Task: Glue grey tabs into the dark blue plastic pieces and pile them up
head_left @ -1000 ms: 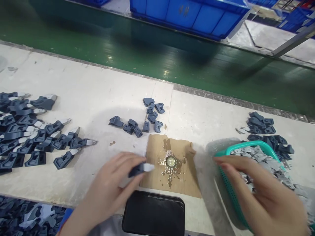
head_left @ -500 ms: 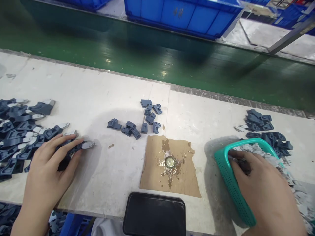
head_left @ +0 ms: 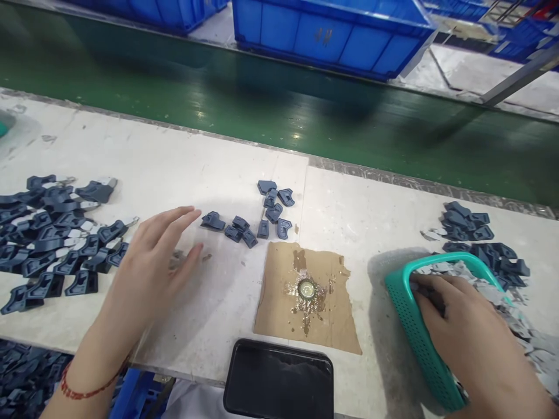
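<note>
My left hand [head_left: 151, 262] is over the white table, fingers apart and holding nothing. Its fingertips are just left of a short row of small dark-blue plastic parts [head_left: 233, 233]. Left of that hand spreads a heap of dark-blue parts with light-grey pieces fitted to them [head_left: 82, 250]. My right hand [head_left: 476, 331] reaches into a teal perforated basket [head_left: 410, 326] filled with light-grey plastic pieces [head_left: 489, 285]. Its thumb and fingers are curled together; their tips and anything between them are hidden.
A cardboard scrap [head_left: 271, 308] with a small wet round cap [head_left: 307, 289] lies mid-table. In front of it is a black phone [head_left: 279, 378]. More dark-blue parts [head_left: 493, 253] lie behind the basket. A green conveyor belt [head_left: 218, 99] and blue crates [head_left: 332, 38] are beyond.
My left hand has left the heap and moved right, letting go of a dark-blue part with a grey piece. My right hand stays in the basket. The view has shifted slightly.
</note>
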A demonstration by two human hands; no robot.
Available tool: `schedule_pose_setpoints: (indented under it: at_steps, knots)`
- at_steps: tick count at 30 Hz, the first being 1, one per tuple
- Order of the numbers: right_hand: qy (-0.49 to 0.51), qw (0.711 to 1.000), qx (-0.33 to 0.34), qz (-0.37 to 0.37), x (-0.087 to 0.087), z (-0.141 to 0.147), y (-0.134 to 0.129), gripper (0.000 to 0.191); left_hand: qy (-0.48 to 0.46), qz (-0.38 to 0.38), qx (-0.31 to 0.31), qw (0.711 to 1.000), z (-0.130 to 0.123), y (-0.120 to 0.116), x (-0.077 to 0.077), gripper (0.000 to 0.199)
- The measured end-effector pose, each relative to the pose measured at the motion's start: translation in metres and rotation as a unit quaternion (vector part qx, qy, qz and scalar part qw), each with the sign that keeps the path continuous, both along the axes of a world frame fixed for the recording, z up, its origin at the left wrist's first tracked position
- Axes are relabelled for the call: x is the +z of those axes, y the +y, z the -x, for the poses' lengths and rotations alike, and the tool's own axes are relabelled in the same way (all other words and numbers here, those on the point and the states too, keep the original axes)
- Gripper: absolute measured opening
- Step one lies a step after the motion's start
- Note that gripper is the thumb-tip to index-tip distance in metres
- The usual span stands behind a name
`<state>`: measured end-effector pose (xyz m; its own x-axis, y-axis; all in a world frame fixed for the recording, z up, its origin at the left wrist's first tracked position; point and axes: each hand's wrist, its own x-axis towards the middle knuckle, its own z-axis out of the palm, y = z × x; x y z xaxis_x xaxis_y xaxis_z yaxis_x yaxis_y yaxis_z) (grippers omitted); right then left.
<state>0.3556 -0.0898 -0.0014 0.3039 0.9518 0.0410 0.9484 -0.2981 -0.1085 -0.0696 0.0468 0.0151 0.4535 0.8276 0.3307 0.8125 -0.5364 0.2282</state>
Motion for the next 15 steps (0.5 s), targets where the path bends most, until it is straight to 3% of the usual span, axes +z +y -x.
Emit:
schedule_pose_setpoints:
  at_steps: [5,9,12,15]
  knots:
    - [-0.014,0.996,0.039,-0.076,-0.01,-0.004,-0.003,0.032,0.046,0.055,-0.013,0.997,-0.017,0.02,0.005,0.039]
    - [-0.001,0.995,0.031,-0.092,-0.005,-0.001,-0.001,0.035,0.012,0.085,0.003,0.996,-0.017,0.023,0.007,0.029]
    - [0.018,0.994,-0.012,-0.109,0.009,0.011,0.002,0.037,-0.095,0.138,0.045,0.985,-0.012,0.014,0.012,0.021]
    - [0.101,0.98,-0.074,-0.154,0.024,0.031,0.001,0.029,-0.278,0.246,0.085,0.925,-0.012,-0.002,0.016,0.016]
